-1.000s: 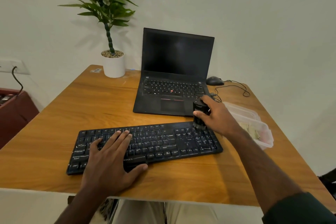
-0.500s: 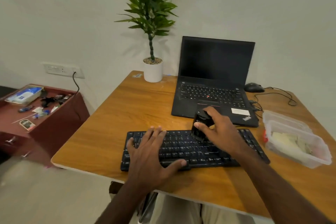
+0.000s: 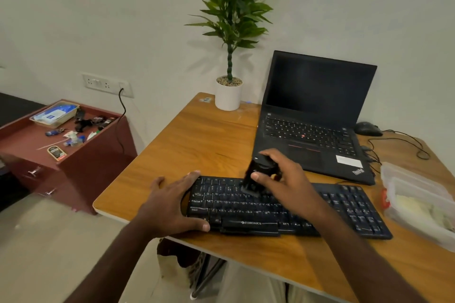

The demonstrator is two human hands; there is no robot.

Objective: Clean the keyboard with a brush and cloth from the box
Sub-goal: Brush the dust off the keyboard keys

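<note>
The keyboard (image 3: pixel 283 206) lies flat on the counter (image 3: pixel 197 145), near the front edge, with its long axis running left to right across the scene and tilted a little so the right end sits nearer the front. Both hands are on it, well apart from each other. The right hand (image 3: pixel 288 182) is the one doing the work: it grips a small black brush (image 3: pixel 256 174) between thumb and curled fingers, bristles pointing down onto the far-left rows of keys, roughly over the number and top letter rows. The forearm comes in from the near right and crosses the middle of the keyboard on a slant. The left hand (image 3: pixel 170 202) rests at the left end of the keyboard, fingers fairly straight and spread along its far-left corner, thumb lying along the near edge; it looks to be steadying the board rather than gripping it.

Since the brush stands near the left end, the unswept length stretches away to the right, so a sweep along the long axis seems the natural next stroke. The clear plastic box (image 3: pixel 418 199) sits just beside the keyboard's right end, with a pale cloth (image 3: pixel 416 209) inside it, nearer the right hand.
</note>
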